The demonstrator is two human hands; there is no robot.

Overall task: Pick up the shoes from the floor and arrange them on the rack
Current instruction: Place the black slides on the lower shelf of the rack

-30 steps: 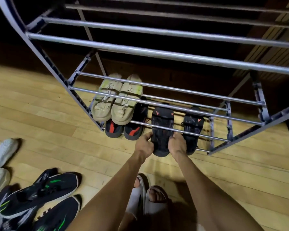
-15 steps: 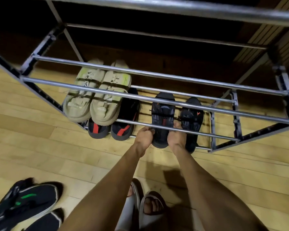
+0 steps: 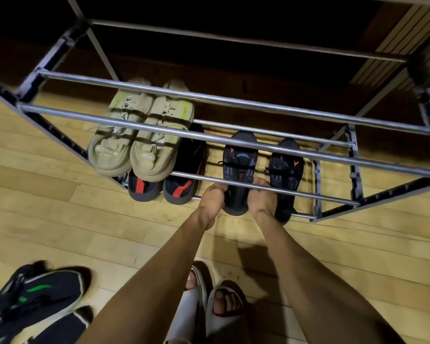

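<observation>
Both hands grip the heel end of a dark shoe [image 3: 238, 170] on the lowest tier of the rack [image 3: 144, 127] — the left hand [image 3: 212, 198] curled round its left edge, the right hand [image 3: 262, 197] round its right edge, fingers tucked under a front bar. The shoe lies toe-inward across the bars, its heel overhanging the front. Just to its right sits its mate [image 3: 284, 175], also dark with small orange marks, apart from the held shoe. To the left on the same tier lie two black shoes with red tabs [image 3: 181, 175], side by side. On the tier above them rest two beige shoes [image 3: 137, 135], touching each other. On the wooden floor [image 3: 60, 207] at lower left lie dark sneakers [image 3: 40, 294] with green marks, well apart from the rack. The person's feet in pale sandals [image 3: 209, 309] stand on the floor between the arms.
</observation>
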